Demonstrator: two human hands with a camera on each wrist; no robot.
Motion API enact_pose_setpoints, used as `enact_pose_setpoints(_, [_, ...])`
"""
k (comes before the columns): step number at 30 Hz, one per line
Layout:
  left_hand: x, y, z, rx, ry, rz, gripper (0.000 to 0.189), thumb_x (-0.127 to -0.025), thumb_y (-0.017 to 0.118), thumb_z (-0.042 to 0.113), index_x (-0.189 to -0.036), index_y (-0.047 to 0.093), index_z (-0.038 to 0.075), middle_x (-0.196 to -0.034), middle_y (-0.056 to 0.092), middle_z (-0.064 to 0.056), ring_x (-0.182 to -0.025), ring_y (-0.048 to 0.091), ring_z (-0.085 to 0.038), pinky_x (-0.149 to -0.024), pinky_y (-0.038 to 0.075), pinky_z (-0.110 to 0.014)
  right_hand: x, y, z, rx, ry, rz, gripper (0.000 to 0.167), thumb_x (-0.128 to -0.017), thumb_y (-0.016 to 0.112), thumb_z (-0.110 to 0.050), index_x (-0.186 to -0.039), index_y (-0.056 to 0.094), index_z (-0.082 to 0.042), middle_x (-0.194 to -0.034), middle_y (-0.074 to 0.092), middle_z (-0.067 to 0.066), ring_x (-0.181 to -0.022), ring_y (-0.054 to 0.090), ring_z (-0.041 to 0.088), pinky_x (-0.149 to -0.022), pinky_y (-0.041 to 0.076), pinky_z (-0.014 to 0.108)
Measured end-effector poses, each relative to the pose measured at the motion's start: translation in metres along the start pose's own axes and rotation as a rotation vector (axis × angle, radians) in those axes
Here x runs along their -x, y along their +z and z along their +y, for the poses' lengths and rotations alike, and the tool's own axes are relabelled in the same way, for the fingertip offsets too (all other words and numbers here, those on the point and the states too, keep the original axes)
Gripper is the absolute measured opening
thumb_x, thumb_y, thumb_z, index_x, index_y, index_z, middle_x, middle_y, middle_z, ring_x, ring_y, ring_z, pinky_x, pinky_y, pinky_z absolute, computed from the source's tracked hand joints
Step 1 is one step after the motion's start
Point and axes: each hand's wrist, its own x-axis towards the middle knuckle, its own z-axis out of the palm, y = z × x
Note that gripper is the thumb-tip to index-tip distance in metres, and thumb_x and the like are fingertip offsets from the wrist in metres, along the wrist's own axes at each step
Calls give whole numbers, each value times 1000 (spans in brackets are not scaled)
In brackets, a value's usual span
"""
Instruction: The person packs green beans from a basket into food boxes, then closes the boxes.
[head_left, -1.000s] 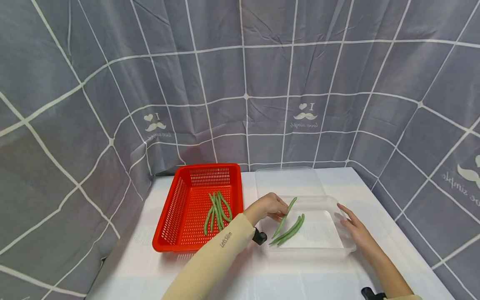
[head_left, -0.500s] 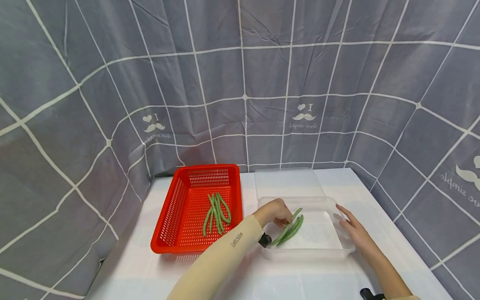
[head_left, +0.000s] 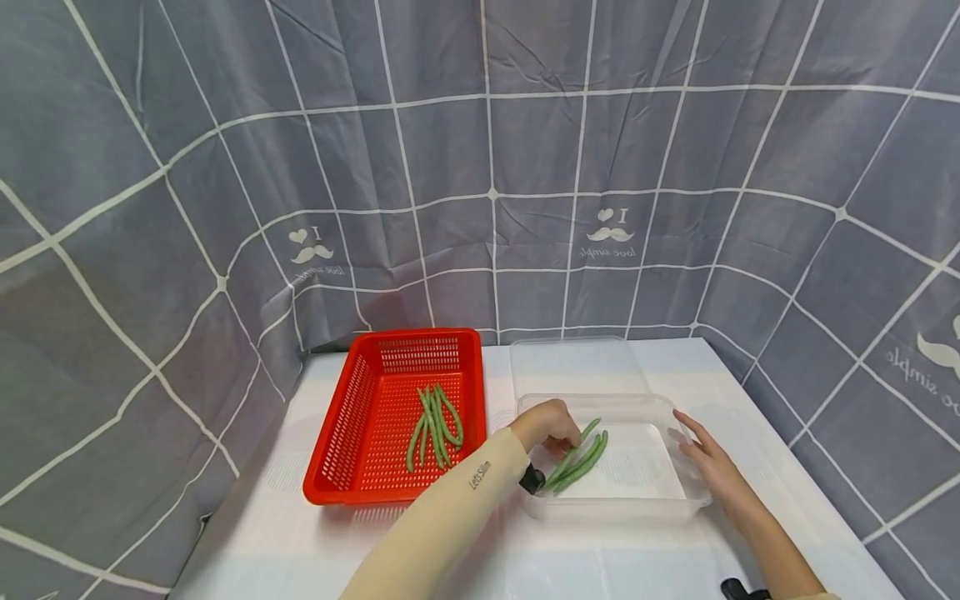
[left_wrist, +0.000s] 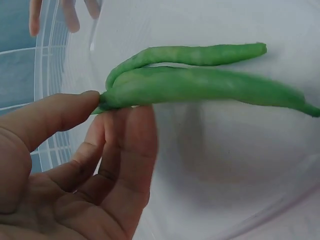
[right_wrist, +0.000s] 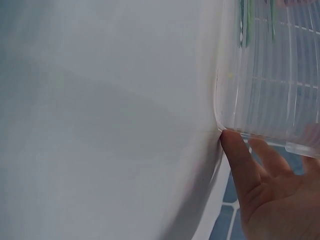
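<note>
In the head view, a clear plastic container [head_left: 622, 500] sits on the right half of the table. Reaching into its left side, my left hand [head_left: 553, 422] pinches one end of a green bean [left_wrist: 210, 86] between thumb and fingers. Just beyond it lies another curved green bean [left_wrist: 200, 55] on the container floor, seen in the left wrist view. My right hand [head_left: 712, 467] rests against the container's right wall, fingers extended; the right wrist view has its fingertips [right_wrist: 230, 135] touching the container's edge.
A red perforated basket [head_left: 318, 467] holding several green beans [head_left: 437, 429] stands left of the container. Behind the container lies a flat clear plastic piece [head_left: 573, 367]. A grey checked curtain [head_left: 525, 233] hangs around the white-covered table [head_left: 570, 558].
My left hand has lowered the green bean into the container, alongside the beans lying there, and has hardly moved in the last half second. My right hand stays at the container's right wall.
</note>
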Motion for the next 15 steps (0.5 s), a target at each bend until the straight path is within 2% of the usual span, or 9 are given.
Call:
enact_pose_setpoints(5, [-1,0,-2,13,-11,-12,22,-85,69,-7,-68,59,3,-63,61,-7,-56,58,-17,-83,68,-35,0,1,1,-3,7,-6,64,-116,34,-34,-172,4,-25,-178,-8,22,-159,4,61,-121,12,86])
enact_pose_setpoints(8, [0,1,-2,38,-8,-22,21,-86,69,-7,-69,62,2,-63,61,-7,-55,59,-16,-86,68,-36,0,1,1,-5,1,-10,65,-116,35,-33,-172,4,-25,-178,-8,22,-159,3,61,-120,12,87])
enact_pose_setpoints(11, [3,1,1,65,17,-31,12,-85,68,-7,-73,69,-2,-63,61,-6,-56,59,-16,-84,68,-35,0,0,1,-4,-7,-11,65,-116,36,-32,-172,4,-24,-178,-8,23,-159,4,62,-120,13,87])
enact_pose_setpoints(15, [8,0,6,141,67,-69,7,-86,67,-5,-87,74,-6,-72,64,-6,-64,62,-16,-79,69,-35,0,-1,0,-1,-7,-11,64,-116,35,-30,-172,4,-23,-177,-7,25,-159,5,62,-121,13,85])
